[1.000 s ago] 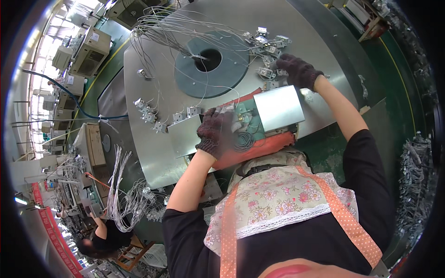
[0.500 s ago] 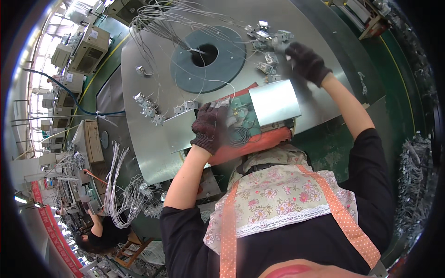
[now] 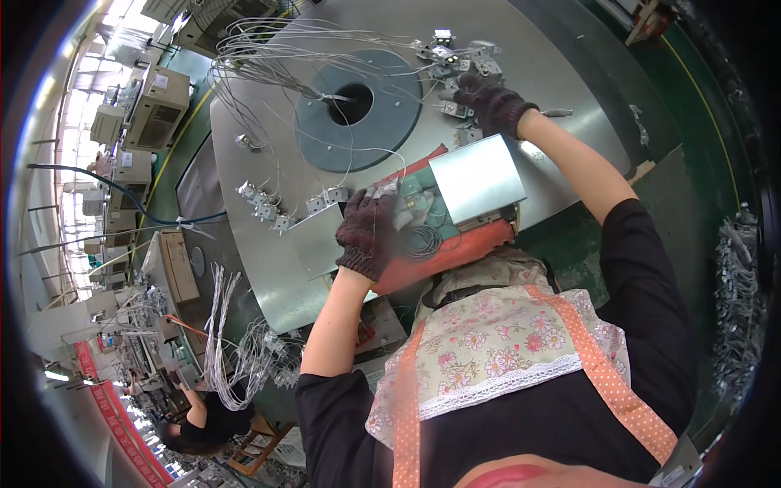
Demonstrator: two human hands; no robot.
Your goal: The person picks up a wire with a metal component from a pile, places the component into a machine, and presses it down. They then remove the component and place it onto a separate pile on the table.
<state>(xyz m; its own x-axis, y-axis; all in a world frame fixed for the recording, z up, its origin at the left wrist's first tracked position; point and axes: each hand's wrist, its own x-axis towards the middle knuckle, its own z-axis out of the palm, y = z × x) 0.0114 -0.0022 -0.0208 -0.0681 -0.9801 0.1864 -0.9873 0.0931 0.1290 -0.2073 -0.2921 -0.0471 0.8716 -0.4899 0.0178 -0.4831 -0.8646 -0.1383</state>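
Note:
My left hand, in a dark knitted glove, lies over the left end of a green circuit board. Its fingers are bent round something at the board's far edge, which they mostly hide. A shiny metal cover sits over the board's right part, and a coil of thin wire lies by the left hand. Beneath is a red pad. My right hand, gloved alike, reaches into a group of small metal boxes on wires, beyond the cover. Its fingers are curled among them; what they grip is hidden.
A round grey disc with a centre hole stands on the metal table, a bundle of white wires running to it. More small boxes lie at left. A slim grey object lies beside my right wrist. Another person sits lower left.
My right hand has moved left, in among the small metal boxes, uncovering the slim grey object. My left hand stays on the board.

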